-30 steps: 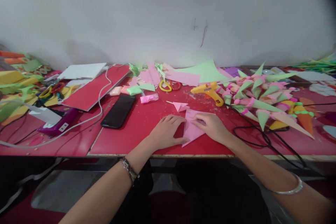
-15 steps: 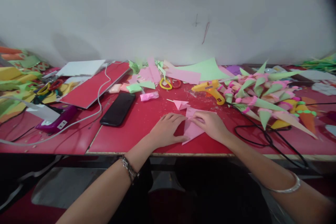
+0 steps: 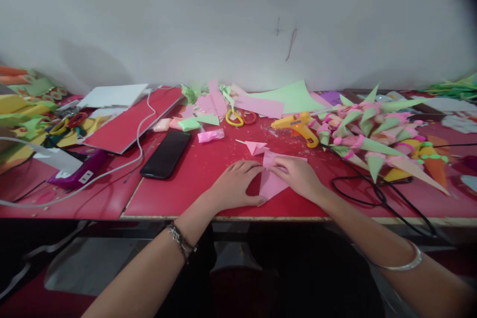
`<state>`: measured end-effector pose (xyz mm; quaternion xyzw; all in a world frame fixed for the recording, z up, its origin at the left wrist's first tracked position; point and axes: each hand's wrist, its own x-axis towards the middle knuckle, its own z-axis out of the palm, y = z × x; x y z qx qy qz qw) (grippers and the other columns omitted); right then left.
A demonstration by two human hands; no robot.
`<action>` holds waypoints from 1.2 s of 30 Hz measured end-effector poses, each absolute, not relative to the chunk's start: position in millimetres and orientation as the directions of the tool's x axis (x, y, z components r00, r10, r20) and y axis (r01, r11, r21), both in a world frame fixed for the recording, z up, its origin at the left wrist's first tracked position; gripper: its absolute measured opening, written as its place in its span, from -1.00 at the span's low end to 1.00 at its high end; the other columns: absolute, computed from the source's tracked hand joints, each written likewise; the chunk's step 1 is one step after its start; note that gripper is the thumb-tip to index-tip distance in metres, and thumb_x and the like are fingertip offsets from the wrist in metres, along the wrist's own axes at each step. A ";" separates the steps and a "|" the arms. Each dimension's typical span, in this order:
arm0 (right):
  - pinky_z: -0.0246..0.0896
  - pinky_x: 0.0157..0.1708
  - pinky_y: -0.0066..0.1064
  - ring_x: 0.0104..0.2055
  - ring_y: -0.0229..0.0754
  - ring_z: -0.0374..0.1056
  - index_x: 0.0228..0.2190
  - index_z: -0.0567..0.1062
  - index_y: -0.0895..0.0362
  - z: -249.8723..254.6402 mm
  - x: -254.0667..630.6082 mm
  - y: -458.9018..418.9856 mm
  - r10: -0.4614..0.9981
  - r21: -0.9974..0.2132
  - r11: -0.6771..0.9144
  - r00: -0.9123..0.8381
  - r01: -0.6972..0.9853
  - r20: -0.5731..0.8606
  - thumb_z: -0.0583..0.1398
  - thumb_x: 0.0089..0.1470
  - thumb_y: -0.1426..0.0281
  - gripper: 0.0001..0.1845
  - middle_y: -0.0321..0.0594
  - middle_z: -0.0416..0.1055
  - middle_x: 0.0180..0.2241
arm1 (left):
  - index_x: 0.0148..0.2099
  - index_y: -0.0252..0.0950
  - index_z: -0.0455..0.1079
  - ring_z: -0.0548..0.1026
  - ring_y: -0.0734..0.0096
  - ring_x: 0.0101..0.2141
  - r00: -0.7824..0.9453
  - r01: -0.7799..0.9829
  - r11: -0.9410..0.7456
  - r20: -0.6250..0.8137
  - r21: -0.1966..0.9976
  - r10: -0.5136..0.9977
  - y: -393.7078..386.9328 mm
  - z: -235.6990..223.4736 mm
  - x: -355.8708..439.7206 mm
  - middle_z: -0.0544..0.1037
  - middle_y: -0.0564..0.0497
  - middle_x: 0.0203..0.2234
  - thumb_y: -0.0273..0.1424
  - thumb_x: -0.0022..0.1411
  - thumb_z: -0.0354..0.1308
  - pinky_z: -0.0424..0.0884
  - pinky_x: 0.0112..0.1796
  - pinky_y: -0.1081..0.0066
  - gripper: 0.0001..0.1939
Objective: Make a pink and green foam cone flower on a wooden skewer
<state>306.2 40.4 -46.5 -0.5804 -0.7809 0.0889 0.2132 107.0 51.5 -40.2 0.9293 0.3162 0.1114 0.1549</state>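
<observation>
A sheet of pink paper (image 3: pixel 275 185) lies on the red table near its front edge, between my two hands. My left hand (image 3: pixel 238 184) lies flat at the sheet's left side, fingers stretched out and thumb apart, with the thumb tip by the lower corner. My right hand (image 3: pixel 298 174) is closed over the upper part of the paper, thumb and fingers pinched on it; the fingertips partly hide what they grip. Just beyond the sheet is a small folded pink paper piece (image 3: pixel 256 147) with a thin pale stick.
A yellow glue gun (image 3: pixel 298 126) lies behind my right hand, its black cable (image 3: pixel 357 202) looping right. Paper cones (image 3: pixel 376 134) are heaped at right. A black phone (image 3: pixel 166 155) sits left. Scissors (image 3: pixel 234 118) and paper scraps (image 3: pixel 261 104) lie along the back.
Both hands stay in nearly the same place on the pink paper. The whole view has shifted very slightly.
</observation>
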 end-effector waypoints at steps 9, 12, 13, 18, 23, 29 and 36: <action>0.01 -0.50 -0.47 -0.48 -0.23 0.27 -0.57 0.34 0.11 -46.4 304.9 39.7 0.943 -0.348 0.305 -0.229 0.887 0.243 0.03 0.07 0.30 -0.75 -0.27 0.39 -0.53 | 0.21 -0.03 -0.05 -0.07 0.25 0.19 0.875 0.457 -0.803 -0.030 0.382 0.484 55.8 -34.6 103.3 -0.01 0.09 0.21 -0.01 0.12 -0.09 -0.19 0.13 0.10 -0.37; 0.02 -0.50 -0.46 -0.48 -0.23 0.27 -0.59 0.33 0.11 -45.8 303.7 39.7 0.945 -0.340 0.294 -0.218 0.894 0.243 0.04 0.06 0.29 -0.74 -0.27 0.37 -0.55 | 0.22 -0.01 -0.09 -0.09 0.29 0.20 0.886 0.440 -0.811 -0.037 0.386 0.463 57.0 -33.5 101.8 -0.02 0.11 0.21 -0.01 0.13 -0.10 -0.21 0.13 0.11 -0.37; 0.03 -0.50 -0.46 -0.48 -0.23 0.27 -0.59 0.33 0.11 -45.9 303.7 40.0 0.944 -0.334 0.296 -0.222 0.895 0.243 0.03 0.07 0.29 -0.74 -0.27 0.37 -0.55 | 0.22 0.00 -0.10 -0.09 0.29 0.20 0.886 0.438 -0.812 -0.036 0.386 0.461 57.3 -33.2 101.4 -0.02 0.11 0.21 0.00 0.12 -0.10 -0.21 0.13 0.12 -0.36; 0.13 -0.40 -0.41 -0.39 -0.18 0.29 -0.42 0.38 0.15 -47.9 306.4 38.1 0.935 -0.277 0.297 -0.219 0.914 0.280 0.04 0.05 0.40 -0.86 -0.20 0.39 -0.45 | 0.21 -0.01 -0.07 -0.08 0.29 0.20 0.877 0.457 -0.801 -0.048 0.385 0.478 57.9 -33.2 100.7 -0.01 0.11 0.21 0.01 0.10 -0.09 -0.20 0.13 0.11 -0.35; 0.09 -0.12 -0.16 -0.06 -0.01 0.17 -0.18 0.43 0.14 -42.6 302.6 11.4 0.790 -0.006 0.490 -0.442 0.871 0.426 -0.01 0.08 0.49 -0.70 0.00 0.30 -0.11 | 0.20 -0.06 -0.02 -0.07 0.29 0.19 0.869 0.473 -0.792 -0.058 0.386 0.491 58.4 -33.7 101.6 0.00 0.07 0.21 0.02 0.08 -0.06 -0.19 0.13 0.10 -0.33; 0.12 -0.08 -0.22 -0.15 -0.12 0.22 -0.25 0.49 0.09 -34.1 291.9 -21.4 0.679 -0.043 0.705 -0.655 0.708 0.331 0.04 0.02 0.54 -0.70 -0.13 0.39 -0.27 | 0.20 -0.06 -0.03 -0.09 0.28 0.20 0.873 0.467 -0.789 -0.066 0.399 0.483 59.1 -33.4 101.1 -0.01 0.10 0.21 0.03 0.07 -0.05 -0.18 0.13 0.09 -0.32; 0.17 -0.14 -0.24 -0.16 -0.10 0.21 -0.27 0.52 0.05 -31.6 315.6 -20.8 0.727 0.035 0.629 -0.604 0.776 0.326 0.08 -0.06 0.56 -0.66 -0.13 0.40 -0.25 | 0.20 0.01 -0.05 -0.07 0.27 0.19 0.873 0.463 -0.784 -0.060 0.412 0.484 58.9 -33.0 101.9 -0.01 0.09 0.21 0.01 0.06 -0.02 -0.18 0.12 0.08 -0.32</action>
